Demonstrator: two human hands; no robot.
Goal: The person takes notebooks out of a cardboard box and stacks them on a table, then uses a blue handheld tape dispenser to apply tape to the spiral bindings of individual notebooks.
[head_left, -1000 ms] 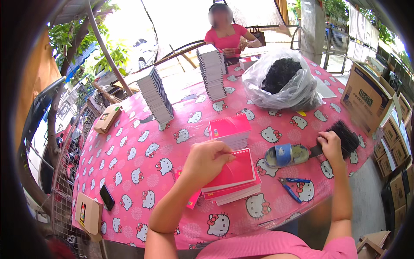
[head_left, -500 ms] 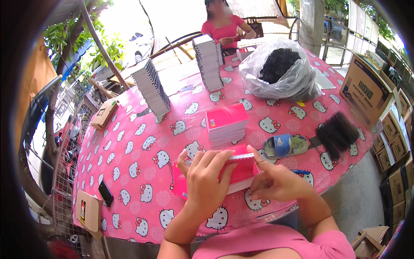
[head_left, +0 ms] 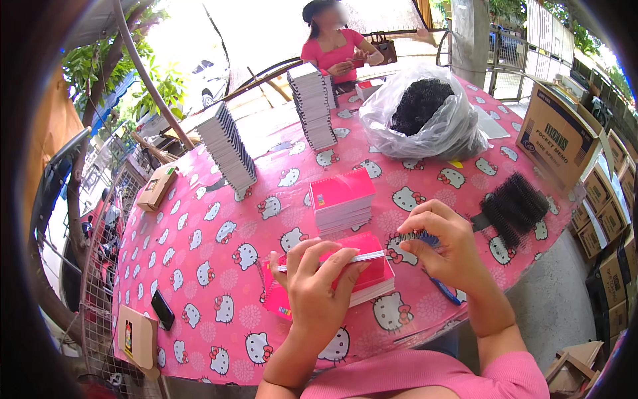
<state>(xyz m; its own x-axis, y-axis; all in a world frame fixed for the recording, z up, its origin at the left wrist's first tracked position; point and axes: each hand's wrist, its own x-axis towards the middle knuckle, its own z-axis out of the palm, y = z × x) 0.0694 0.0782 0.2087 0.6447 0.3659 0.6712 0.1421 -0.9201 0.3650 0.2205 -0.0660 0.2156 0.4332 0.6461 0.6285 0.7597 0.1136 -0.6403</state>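
Observation:
My left hand point(head_left: 318, 276) grips a thin notepad point(head_left: 365, 256) on edge, fingers over its far side and thumb on the near side. Under it lies a low stack of pink-covered notepads point(head_left: 373, 286). To the right, my right hand point(head_left: 442, 249) pinches a dark spiral binding coil point(head_left: 413, 235), apart from the notepad. Something blue shows behind those fingers, mostly hidden. Just beyond the left hand stands a taller stack of pink notepads point(head_left: 342, 203). A slim blue object point(head_left: 444, 290) lies below my right hand, its kind unclear.
Two tall notepad stacks point(head_left: 226, 149) point(head_left: 311, 106) stand farther back. A plastic bag point(head_left: 458, 133) holds black coils; more coils point(head_left: 515, 209) lie at right. A carton point(head_left: 555, 136) is beyond. A phone point(head_left: 162, 309) and small boxes point(head_left: 136, 336) lie left. Across the table sits another person point(head_left: 342, 50).
My right hand has left the notepad's end, moved right and up, and now holds a coil. The left hand still grips the notepad, now slightly lower in view and more tilted.

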